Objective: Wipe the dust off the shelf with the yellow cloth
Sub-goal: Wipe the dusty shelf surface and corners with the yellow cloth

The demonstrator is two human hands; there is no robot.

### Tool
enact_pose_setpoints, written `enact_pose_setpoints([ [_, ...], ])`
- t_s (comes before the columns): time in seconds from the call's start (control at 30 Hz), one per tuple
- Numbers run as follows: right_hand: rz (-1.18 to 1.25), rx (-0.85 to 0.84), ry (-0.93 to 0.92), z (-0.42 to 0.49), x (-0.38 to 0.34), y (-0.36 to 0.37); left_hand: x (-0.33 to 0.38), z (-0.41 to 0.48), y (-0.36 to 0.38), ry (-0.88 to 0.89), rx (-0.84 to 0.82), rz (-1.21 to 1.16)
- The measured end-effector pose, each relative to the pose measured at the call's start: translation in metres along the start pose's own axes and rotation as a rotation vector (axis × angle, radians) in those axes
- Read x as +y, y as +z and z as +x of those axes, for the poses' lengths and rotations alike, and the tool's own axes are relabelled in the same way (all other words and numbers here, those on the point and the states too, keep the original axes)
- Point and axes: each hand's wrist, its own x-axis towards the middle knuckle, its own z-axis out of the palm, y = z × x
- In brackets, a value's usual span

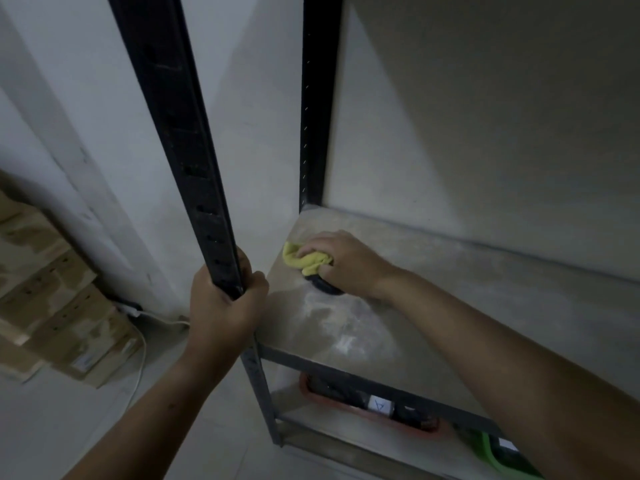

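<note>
The shelf board point(450, 306) is pale and dusty, with whitish smears near its front left corner. My right hand point(343, 261) grips the bunched yellow cloth point(304, 259) and presses it onto the board near the left edge, toward the back corner. A dark rounded thing point(327, 287) shows under my palm; what it is I cannot tell. My left hand point(225, 306) is wrapped around the black front upright post point(180, 150) of the shelf, just above the board's front left corner.
A second black post point(317, 98) stands at the back left corner against the wall. On the lower shelf sit a red tray point(346, 405) with dark items and a green object point(491, 452). Stacked cardboard boxes point(52, 306) and a white cable point(142, 358) lie on the floor at left.
</note>
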Motion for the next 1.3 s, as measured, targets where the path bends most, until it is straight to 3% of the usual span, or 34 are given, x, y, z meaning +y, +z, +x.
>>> enact_pose_setpoints([
  [0.07, 0.093, 0.134, 0.064, -0.021, 0.009, -0.013, 0.000, 0.000, 0.000, -0.008, 0.006, 0.003],
  [0.13, 0.114, 0.375, 0.190, -0.053, 0.035, -0.038, -0.002, 0.000, 0.001, -0.022, 0.017, 0.005],
  [0.23, -0.145, 0.616, 0.446, -0.117, 0.098, -0.079, -0.005, 0.000, 0.002, -0.032, 0.031, 0.007],
  [0.37, -0.412, 0.449, 0.912, -0.184, 0.176, -0.102, -0.006, 0.000, 0.002, -0.040, 0.034, -0.009],
  [0.43, -0.481, 0.375, 1.022, -0.184, 0.184, -0.097, -0.005, -0.001, 0.001, -0.033, 0.015, -0.013],
  [0.5, -0.461, 0.451, 0.998, -0.152, 0.165, -0.078, -0.005, -0.001, 0.001, -0.035, 0.006, -0.006],
  [0.57, -0.384, 0.492, 0.807, -0.098, 0.122, -0.049, -0.005, -0.001, 0.002, -0.060, 0.030, 0.006],
  [0.67, -0.210, 0.290, 0.415, -0.026, 0.052, -0.014, -0.005, -0.002, -0.001, -0.082, 0.015, 0.050],
  [0.73, -0.090, 0.245, 0.315, -0.011, 0.044, -0.021, -0.003, -0.003, -0.002, -0.089, -0.002, 0.100],
  [0.8, -0.039, 0.340, 0.354, -0.030, 0.066, -0.043, -0.001, -0.003, -0.003, -0.091, -0.005, 0.124],
  [0.9, -0.198, 0.536, 0.506, -0.104, 0.126, -0.080, -0.001, -0.003, -0.002, -0.084, -0.011, 0.107],
  [1.07, -0.355, 0.378, 0.913, -0.209, 0.195, -0.120, -0.008, -0.003, -0.001, -0.079, 0.007, 0.038],
  [1.2, -0.419, 0.410, 0.911, -0.147, 0.169, -0.085, -0.020, -0.001, -0.002, -0.092, 0.069, 0.061],
  [1.3, -0.425, 0.396, 0.725, -0.083, 0.129, -0.054, -0.024, -0.001, -0.005, -0.078, 0.056, 0.053],
])
